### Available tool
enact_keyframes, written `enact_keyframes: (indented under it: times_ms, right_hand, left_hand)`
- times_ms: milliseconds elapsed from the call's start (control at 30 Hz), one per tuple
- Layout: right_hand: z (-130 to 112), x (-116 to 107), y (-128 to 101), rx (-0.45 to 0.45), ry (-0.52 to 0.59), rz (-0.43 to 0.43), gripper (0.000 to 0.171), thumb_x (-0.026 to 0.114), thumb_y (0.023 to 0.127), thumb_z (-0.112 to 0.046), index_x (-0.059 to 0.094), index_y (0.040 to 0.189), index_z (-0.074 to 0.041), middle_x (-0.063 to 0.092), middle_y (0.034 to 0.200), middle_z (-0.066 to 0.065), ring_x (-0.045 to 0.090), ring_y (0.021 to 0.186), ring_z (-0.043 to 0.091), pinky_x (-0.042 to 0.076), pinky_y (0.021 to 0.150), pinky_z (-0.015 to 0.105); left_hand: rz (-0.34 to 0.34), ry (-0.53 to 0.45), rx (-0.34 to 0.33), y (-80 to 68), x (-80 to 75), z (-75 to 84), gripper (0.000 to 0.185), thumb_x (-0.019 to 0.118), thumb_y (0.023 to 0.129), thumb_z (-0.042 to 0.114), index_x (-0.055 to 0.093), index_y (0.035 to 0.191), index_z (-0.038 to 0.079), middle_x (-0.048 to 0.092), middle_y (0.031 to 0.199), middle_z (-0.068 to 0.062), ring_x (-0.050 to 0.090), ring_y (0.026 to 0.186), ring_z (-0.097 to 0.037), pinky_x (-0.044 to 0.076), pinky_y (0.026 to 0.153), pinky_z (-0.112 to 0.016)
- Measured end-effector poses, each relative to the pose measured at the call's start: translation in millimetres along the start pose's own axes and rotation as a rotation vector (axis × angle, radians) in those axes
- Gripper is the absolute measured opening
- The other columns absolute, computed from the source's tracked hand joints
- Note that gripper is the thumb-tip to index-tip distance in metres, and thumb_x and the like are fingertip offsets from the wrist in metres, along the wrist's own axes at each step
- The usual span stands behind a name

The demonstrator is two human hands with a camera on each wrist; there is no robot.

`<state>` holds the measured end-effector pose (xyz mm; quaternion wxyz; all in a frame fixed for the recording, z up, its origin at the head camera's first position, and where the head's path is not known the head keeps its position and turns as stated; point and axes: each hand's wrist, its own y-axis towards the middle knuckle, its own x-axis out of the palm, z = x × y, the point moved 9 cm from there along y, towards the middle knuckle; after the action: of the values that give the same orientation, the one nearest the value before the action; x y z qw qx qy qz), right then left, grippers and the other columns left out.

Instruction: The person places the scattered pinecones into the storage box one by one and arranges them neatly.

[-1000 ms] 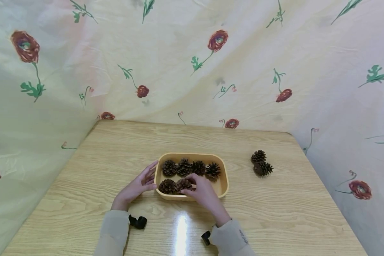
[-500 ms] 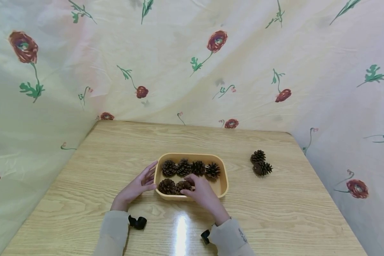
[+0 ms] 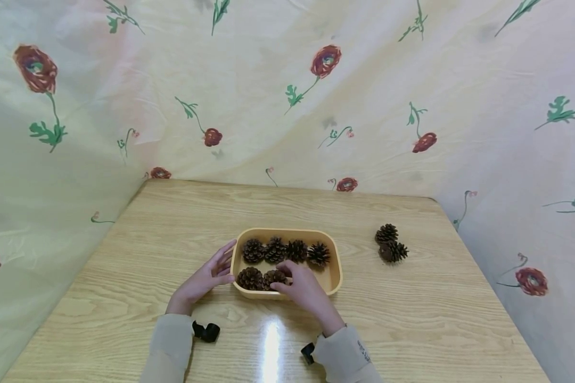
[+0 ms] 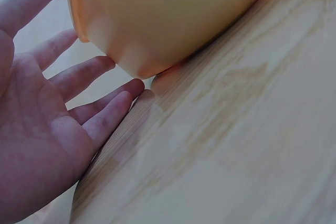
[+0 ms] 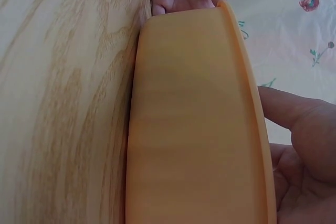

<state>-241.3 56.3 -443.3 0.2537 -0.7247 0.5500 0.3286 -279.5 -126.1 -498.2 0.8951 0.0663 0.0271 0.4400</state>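
A pale orange oblong tray (image 3: 334, 284) stands on the wooden table, with a back row of several pine cones and a front-left pine cone (image 3: 250, 279). My right hand (image 3: 306, 287) reaches over the front rim and holds another pine cone (image 3: 273, 277) between thumb and fingers, right beside that one. In the right wrist view the tray wall (image 5: 194, 119) hides this pine cone. My left hand (image 3: 203, 279) lies against the tray's left end with fingers spread; in the left wrist view its fingertips (image 4: 137, 86) are at the tray's lower edge.
Two pine cones (image 3: 392, 244) lie together on the wooden table (image 3: 412, 308) to the right of the tray. A flower-printed cloth (image 3: 259, 80) hangs behind the table and along both sides. Small black cameras (image 3: 211, 333) sit at the wrists.
Both hands, the tray and the pine cones stay nearly where they were. Only a very slight shift of the head view shows.
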Motion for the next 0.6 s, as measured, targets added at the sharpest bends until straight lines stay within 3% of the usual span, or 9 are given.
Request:
enact_keyframes:
  times_ms: [600]
  right_hand:
    - [6.6, -6.7, -3.5, 0.011, 0.043, 0.038, 0.047, 0.068, 0.083, -0.03, 0.055, 0.122, -0.006, 0.059, 0.121, 0.012, 0.058, 0.108, 0.03, 0.05, 0.088, 0.043]
  left_hand:
    - [0.014, 0.01, -0.023, -0.2, -3.3, -6.0, 0.084, 0.063, 0.086, 0.009, 0.01, 0.149, 0.026, 0.014, 0.154, -0.009, 0.018, 0.139, -0.03, 0.021, 0.112, -0.039]
